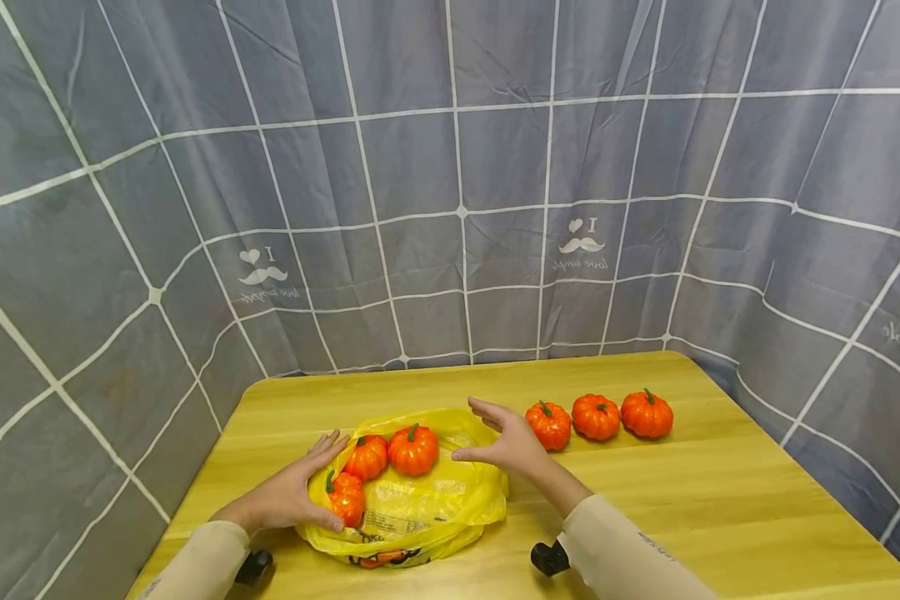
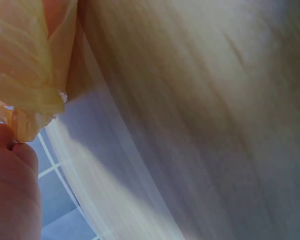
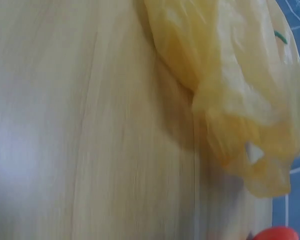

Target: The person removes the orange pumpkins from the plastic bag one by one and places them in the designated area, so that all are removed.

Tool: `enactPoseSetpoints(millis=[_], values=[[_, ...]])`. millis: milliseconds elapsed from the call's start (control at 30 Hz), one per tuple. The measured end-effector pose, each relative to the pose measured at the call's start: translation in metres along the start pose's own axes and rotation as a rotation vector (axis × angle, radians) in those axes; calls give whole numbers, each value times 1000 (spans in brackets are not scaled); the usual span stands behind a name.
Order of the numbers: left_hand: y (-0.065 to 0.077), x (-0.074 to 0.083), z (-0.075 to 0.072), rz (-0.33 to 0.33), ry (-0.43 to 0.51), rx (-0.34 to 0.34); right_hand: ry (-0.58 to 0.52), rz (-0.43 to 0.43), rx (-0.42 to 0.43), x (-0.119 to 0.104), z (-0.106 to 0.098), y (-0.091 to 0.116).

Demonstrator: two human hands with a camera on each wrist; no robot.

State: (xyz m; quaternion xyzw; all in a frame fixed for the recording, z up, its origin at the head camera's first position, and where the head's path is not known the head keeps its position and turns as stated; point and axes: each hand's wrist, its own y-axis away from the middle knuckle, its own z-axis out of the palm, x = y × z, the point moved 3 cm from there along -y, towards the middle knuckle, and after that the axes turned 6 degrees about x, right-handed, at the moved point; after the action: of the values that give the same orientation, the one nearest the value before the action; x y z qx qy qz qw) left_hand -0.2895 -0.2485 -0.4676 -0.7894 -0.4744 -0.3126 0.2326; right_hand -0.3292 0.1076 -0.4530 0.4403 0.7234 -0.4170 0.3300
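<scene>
Spread wide, our left hand (image 1: 288,492) and right hand (image 1: 516,448) flank the bag (image 1: 461,500), three pumpkins (image 1: 414,452) inside, between them; we should draw it open evenly, without toppling them.

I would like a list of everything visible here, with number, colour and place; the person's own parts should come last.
Curtain: at least 1, grey-blue with white grid, background
Table: 1, yellow wood-grain, before the curtain
Plastic bag: 1, yellow, on the table
Bagged pumpkins: 3, orange, in the bag, left and far side
Loose pumpkins: 3, orange, row right of the bag
Sleeves: 2, cream, foreground
Wrist devices: 2, black, by the sleeves
Left hand: 1, at the bag's left rim
Right hand: 1, near the bag's right rim
</scene>
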Motion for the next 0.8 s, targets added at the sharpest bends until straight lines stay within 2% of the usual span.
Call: enactPoseSetpoints(millis=[133,500,800], values=[[2,0,1,0,8,-11,13,2,-69,-2,11,0],[1,0,1,2,14,-11,44,33,-165,-4,36,-3],[1,1,2,-4,10,2,55,34,-167,-3,50,-6]])
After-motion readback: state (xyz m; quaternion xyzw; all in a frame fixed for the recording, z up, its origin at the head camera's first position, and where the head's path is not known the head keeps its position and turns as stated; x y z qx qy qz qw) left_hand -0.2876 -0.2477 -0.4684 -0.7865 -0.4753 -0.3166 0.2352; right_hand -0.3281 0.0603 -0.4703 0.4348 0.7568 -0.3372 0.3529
